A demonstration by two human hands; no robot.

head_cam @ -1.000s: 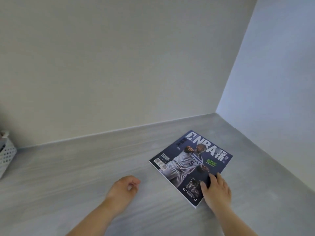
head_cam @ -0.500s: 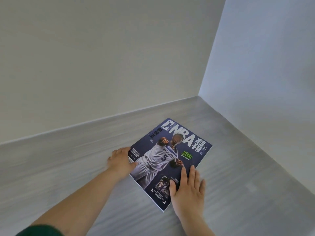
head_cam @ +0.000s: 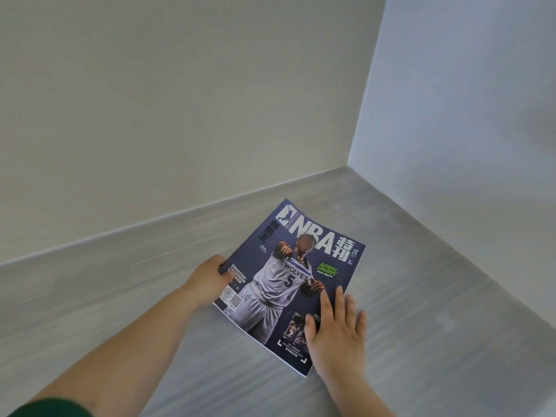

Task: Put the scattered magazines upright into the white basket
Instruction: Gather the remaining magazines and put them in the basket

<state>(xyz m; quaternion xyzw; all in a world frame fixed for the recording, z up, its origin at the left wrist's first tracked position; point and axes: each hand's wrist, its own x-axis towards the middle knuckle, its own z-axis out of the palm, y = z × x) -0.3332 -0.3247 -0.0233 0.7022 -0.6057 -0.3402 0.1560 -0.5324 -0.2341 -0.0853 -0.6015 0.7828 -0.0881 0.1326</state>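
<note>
A dark blue NBA magazine (head_cam: 296,272) with a basketball player on its cover lies on the grey wood-grain tabletop (head_cam: 421,296), near the corner of two walls. Its left side curves up off the surface. My left hand (head_cam: 207,279) grips the magazine's left edge, thumb on the cover. My right hand (head_cam: 335,335) rests flat on the lower right part of the cover, fingers spread and pressing down. The white basket is out of view.
A beige wall (head_cam: 180,100) runs along the back of the tabletop and a pale blue wall (head_cam: 466,115) closes the right side. A green sleeve (head_cam: 51,409) shows at the bottom left.
My left hand moved from the table to the magazine's left edge and took hold of it, lifting that side. The right hand stays flat on the cover. The basket left the view.
</note>
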